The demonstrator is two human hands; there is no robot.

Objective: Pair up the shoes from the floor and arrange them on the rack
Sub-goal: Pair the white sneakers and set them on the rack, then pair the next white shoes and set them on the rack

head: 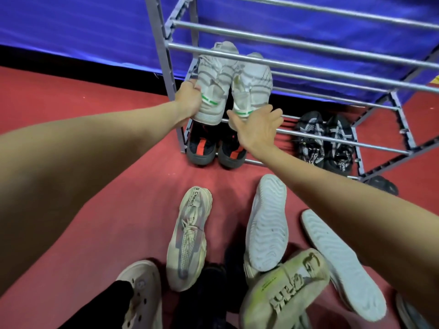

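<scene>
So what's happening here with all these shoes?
A person is sorting shoes onto a grey metal-bar shoe rack. The left hand grips one of a pair of white sneakers with green heel stripes on a middle shelf, while the right hand, fingers spread, rests against the other. Black-and-red sneakers and black-and-white patterned sneakers sit on the bottom shelf. Several pale shoes lie on the red floor.
</scene>
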